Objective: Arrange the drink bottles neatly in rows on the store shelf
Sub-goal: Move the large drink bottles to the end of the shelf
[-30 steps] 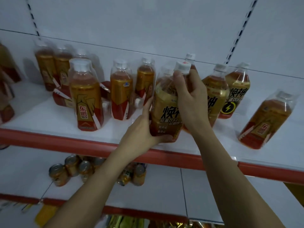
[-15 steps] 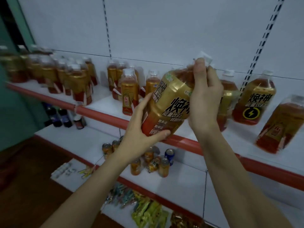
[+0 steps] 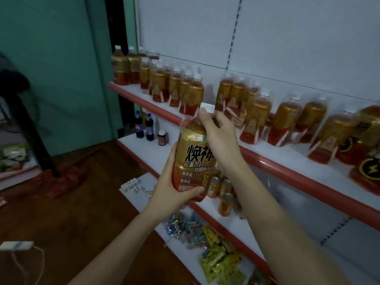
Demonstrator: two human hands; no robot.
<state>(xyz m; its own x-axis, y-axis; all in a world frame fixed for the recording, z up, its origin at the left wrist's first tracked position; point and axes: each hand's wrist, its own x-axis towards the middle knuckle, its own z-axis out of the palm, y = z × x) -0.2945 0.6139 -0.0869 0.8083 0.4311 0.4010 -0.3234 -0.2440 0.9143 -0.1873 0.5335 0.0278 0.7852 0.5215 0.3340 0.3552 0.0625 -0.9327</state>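
Head view shows one gold-labelled drink bottle (image 3: 192,159) held up in the air in front of the shelves, clear of every board. The left hand (image 3: 172,188) cups its base, fingers curled under and round the bottom. The right hand (image 3: 221,136) grips the neck and shoulder, thumb up beside the white cap (image 3: 207,108).

On the top shelf (image 3: 267,159) behind stand many amber bottles with white caps. A far group (image 3: 156,79) near the shelf's left end numbers roughly a dozen, too crowded and blurred for an exact count. A nearer group (image 3: 265,112) to the right holds about seven or eight, several of them leaning. At the right edge, two bottles with a lightning mark (image 3: 368,171) are cut off by the frame.

On the middle shelf (image 3: 131,140) stand two dark soda bottles (image 3: 144,128) and one small red-capped jar (image 3: 162,137). A cluster of small cans (image 3: 223,192) sits partly hidden behind the held bottle and the right forearm. Lower down lie loose packets of sweets (image 3: 205,241), their kinds hard to make out. A white power strip (image 3: 16,245) with its cord lies on the brown floor at the left.
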